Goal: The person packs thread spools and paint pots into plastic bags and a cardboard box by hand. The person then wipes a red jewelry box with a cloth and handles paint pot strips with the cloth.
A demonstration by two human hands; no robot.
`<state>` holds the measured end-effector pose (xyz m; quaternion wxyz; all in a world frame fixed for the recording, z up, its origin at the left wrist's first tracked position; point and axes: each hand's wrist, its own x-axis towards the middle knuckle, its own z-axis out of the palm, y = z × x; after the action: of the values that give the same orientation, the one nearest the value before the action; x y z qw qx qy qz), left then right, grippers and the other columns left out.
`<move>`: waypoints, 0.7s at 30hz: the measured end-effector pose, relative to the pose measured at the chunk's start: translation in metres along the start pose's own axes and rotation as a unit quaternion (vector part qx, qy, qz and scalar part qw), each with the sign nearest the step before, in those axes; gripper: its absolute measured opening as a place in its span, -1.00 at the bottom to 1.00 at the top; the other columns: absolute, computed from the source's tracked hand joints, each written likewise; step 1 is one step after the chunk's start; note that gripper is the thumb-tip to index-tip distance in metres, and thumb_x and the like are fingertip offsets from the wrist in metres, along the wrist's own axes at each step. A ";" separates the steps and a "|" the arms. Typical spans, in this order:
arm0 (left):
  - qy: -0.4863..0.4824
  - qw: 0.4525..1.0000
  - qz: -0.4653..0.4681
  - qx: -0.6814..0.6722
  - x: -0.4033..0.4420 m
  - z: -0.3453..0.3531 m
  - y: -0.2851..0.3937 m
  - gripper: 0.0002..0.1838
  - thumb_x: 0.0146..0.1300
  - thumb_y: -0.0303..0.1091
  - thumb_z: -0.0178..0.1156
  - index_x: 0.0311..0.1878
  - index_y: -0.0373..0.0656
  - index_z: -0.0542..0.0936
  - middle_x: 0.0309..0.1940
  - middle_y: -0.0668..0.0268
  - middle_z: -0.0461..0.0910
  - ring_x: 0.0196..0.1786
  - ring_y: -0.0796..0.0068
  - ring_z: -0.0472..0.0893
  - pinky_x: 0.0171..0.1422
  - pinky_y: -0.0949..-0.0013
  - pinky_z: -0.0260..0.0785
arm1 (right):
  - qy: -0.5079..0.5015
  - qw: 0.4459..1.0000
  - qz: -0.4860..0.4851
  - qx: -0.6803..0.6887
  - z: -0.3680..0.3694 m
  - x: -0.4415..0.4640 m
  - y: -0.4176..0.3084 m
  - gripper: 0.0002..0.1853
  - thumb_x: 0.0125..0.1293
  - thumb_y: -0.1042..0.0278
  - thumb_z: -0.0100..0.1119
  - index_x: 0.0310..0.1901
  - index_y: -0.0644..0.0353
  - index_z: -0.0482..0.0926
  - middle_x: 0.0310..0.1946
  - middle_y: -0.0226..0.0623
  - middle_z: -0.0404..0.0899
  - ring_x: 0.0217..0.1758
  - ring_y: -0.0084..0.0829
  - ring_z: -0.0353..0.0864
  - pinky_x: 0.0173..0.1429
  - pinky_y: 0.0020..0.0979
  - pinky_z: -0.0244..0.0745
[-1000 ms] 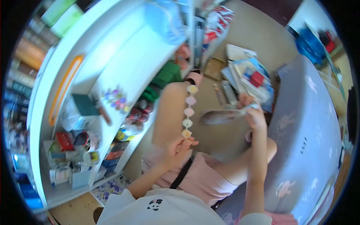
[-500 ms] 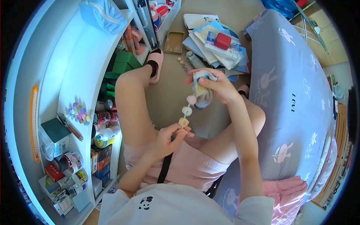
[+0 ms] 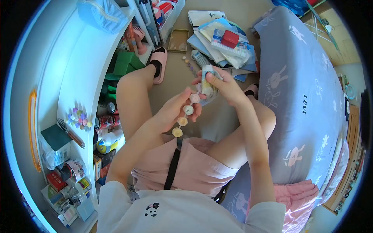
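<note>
My right hand (image 3: 225, 85) grips a crumpled light cloth (image 3: 208, 83) with grey-blue and yellowish patches, its thumb pressed on top. Out of the cloth's lower side runs a strand of small round pastel pieces (image 3: 189, 110), pink, white, orange-yellow and yellow. My left hand (image 3: 173, 106) is curled at the strand's upper part, just beside the cloth, with its fingers behind the pieces. The yellow end hangs free above my lap. Whether the pieces are beads or little pots cannot be made out.
More small coloured pieces lie on the floor (image 3: 190, 66) near a shallow tray (image 3: 179, 40). Papers and bags with a red box (image 3: 230, 39) are piled ahead. A white shelf (image 3: 83, 50) holding a pastel cluster (image 3: 79, 118) is at left, a bunny-print bed (image 3: 287, 116) at right.
My left hand has moved up from the strand's lower yellow end to its upper part by the cloth. The strand has shifted slightly left, and its lower end now hangs free.
</note>
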<state>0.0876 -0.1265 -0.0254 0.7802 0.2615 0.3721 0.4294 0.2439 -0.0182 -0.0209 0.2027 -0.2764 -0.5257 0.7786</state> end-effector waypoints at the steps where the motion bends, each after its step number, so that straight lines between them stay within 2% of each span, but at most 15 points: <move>1: -0.001 1.000 -0.023 0.004 0.005 0.005 0.009 -0.53 0.28 0.03 -0.37 -0.12 -0.21 0.31 -0.50 0.33 0.39 -0.49 0.59 0.38 -0.40 0.53 0.21 | 0.026 0.999 -0.020 -0.005 0.000 0.001 0.002 -0.63 0.16 0.13 0.04 -0.14 0.27 0.41 -0.28 -0.24 0.51 -0.23 -0.51 0.47 -0.08 -0.48 0.34; 2: -0.003 0.999 -0.047 0.007 0.010 0.008 0.015 -0.56 0.28 0.01 -0.34 -0.20 -0.20 0.32 -0.57 0.37 0.34 -0.57 0.62 0.34 -0.49 0.56 0.17 | 0.052 0.998 -0.041 -0.010 -0.001 0.002 0.003 -0.65 0.14 0.16 0.07 -0.14 0.25 0.42 -0.29 -0.28 0.51 -0.24 -0.54 0.47 -0.08 -0.49 0.34; 3: -0.008 0.999 -0.049 0.010 0.017 0.006 0.015 -0.56 0.28 0.01 -0.34 -0.20 -0.20 0.32 -0.57 0.37 0.34 -0.57 0.62 0.34 -0.49 0.56 0.17 | 0.058 0.997 -0.043 -0.011 -0.002 0.003 0.003 -0.65 0.14 0.16 0.07 -0.14 0.25 0.42 -0.29 -0.28 0.51 -0.24 -0.54 0.47 -0.08 -0.49 0.34; 5: 0.018 1.000 -0.018 0.015 0.032 0.002 0.013 -0.62 0.27 -0.01 -0.28 -0.30 -0.18 0.30 -0.62 0.40 0.29 -0.65 0.67 0.27 -0.61 0.60 0.06 | 0.157 0.987 -0.036 -0.017 -0.007 0.003 0.002 -0.70 0.07 0.32 0.17 -0.17 0.25 0.43 -0.31 -0.35 0.51 -0.27 -0.59 0.46 -0.16 -0.52 0.37; 8: 0.031 0.998 -0.007 0.049 0.040 0.006 0.014 -0.64 0.27 -0.03 -0.27 -0.36 -0.16 0.29 -0.64 0.38 0.29 -0.67 0.67 0.25 -0.63 0.61 0.01 | 0.188 0.981 -0.034 0.019 -0.015 0.005 0.005 -0.68 0.00 0.36 0.25 -0.20 0.25 0.46 -0.35 -0.40 0.51 -0.33 -0.63 0.46 -0.21 -0.55 0.36; 12: 0.032 0.998 -0.009 0.062 0.054 0.004 0.012 -0.64 0.27 -0.03 -0.30 -0.34 -0.15 0.28 -0.67 0.37 0.28 -0.72 0.66 0.24 -0.66 0.62 0.02 | 0.210 0.976 -0.044 0.032 -0.020 0.005 0.006 -0.73 0.02 0.35 0.23 -0.24 0.26 0.49 -0.40 -0.41 0.52 -0.38 -0.64 0.45 -0.26 -0.57 0.36; 15: 0.061 0.997 0.012 0.040 0.065 0.010 0.015 -0.60 0.26 0.03 -0.29 -0.43 -0.12 0.29 -0.70 0.38 0.27 -0.78 0.64 0.22 -0.69 0.60 0.07 | 0.224 0.974 -0.040 0.003 -0.026 0.007 0.007 -0.75 0.03 0.35 0.21 -0.26 0.27 0.50 -0.44 -0.40 0.52 -0.40 -0.63 0.46 -0.29 -0.57 0.36; 17: 0.033 0.998 -0.009 0.057 0.072 0.010 0.020 -0.60 0.27 0.03 -0.32 -0.45 -0.11 0.28 -0.71 0.40 0.26 -0.83 0.67 0.18 -0.73 0.59 0.07 | 0.240 0.970 -0.031 0.026 -0.027 0.006 0.009 -0.74 0.03 0.37 0.21 -0.25 0.30 0.50 -0.36 -0.34 0.53 -0.30 -0.57 0.48 -0.14 -0.54 0.35; 21: -0.018 0.997 -0.063 0.035 0.082 0.007 0.029 -0.62 0.27 0.02 -0.33 -0.43 -0.09 0.27 -0.72 0.42 0.24 -0.84 0.71 0.15 -0.75 0.61 0.03 | 0.236 0.969 -0.037 0.054 -0.030 0.006 0.001 -0.74 0.05 0.35 0.20 -0.24 0.31 0.49 -0.35 -0.32 0.53 -0.30 -0.55 0.49 -0.14 -0.53 0.36</move>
<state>0.1086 -0.0422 -0.0296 0.8029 0.2724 0.3882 0.3612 0.2592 0.0065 -0.0317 0.3646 -0.4216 -0.4297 0.7104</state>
